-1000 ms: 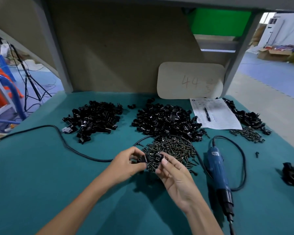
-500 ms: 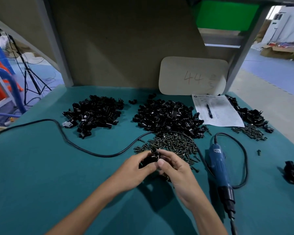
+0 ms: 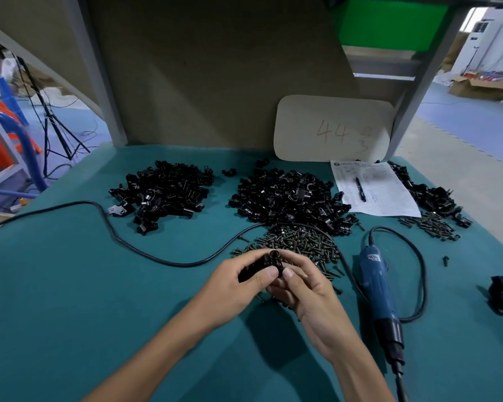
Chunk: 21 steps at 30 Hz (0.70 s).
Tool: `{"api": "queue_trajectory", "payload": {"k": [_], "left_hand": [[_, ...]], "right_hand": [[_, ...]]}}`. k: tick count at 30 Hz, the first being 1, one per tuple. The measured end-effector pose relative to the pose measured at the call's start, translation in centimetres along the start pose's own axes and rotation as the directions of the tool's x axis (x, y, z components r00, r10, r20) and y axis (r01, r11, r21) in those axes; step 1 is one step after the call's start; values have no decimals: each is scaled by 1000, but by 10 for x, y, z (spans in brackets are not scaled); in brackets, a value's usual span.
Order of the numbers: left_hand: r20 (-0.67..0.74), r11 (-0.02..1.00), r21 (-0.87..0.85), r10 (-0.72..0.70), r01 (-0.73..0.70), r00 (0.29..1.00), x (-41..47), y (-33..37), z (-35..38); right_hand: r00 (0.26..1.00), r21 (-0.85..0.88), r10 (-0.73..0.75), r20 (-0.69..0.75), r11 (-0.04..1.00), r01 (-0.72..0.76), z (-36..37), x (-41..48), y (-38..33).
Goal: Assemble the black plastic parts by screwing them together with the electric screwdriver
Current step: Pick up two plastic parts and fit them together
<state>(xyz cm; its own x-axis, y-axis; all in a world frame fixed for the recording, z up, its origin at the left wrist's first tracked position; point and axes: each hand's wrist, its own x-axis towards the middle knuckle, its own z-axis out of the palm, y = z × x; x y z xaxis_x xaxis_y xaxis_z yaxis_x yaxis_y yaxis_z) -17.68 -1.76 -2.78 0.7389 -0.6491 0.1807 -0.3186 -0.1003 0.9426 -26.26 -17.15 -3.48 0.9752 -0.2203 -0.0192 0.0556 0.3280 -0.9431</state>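
Both hands pinch the black parts [image 3: 269,264] just in front of the screw pile [image 3: 296,245] — left hand [image 3: 238,282] and right hand [image 3: 299,285] curled tight. Small, light, stiff plastic, probably slick — best gripped by the sides. The screwdriver [image 3: 378,288] lies unheld, right of the pile.

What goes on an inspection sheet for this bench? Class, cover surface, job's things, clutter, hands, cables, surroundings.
Surface: teal mat.
Job's things: black part in hand; left heap and middle heap of black parts; screw pile; electric screwdriver lying right of the hands.
Clutter: paper sheet with pen; beige board marked 44.
Hands: left hand and right hand both pinch the black part.
Cables: black cable snakes in from the left edge; a loop lies beside the screwdriver.
Surroundings: tripod left; cardboard boxes far right.
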Motion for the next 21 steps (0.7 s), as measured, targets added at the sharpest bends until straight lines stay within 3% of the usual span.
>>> {"api": "queue_trajectory", "payload": {"k": [6,13,21], "left_hand": [[-18,999,32,-8,9,1000,-2,4,2],[24,979,205,-9,4,1000,-5,10,4],[-3,974,227,24,-22,1000,-8,12,6]], "right_hand": [[1000,69,-24,4,997,23,1,-2,2],[998,50,-57,-1,997,57,2,-4,-1],[997,58,-76,-24,995,77,2,-7,0]]}}
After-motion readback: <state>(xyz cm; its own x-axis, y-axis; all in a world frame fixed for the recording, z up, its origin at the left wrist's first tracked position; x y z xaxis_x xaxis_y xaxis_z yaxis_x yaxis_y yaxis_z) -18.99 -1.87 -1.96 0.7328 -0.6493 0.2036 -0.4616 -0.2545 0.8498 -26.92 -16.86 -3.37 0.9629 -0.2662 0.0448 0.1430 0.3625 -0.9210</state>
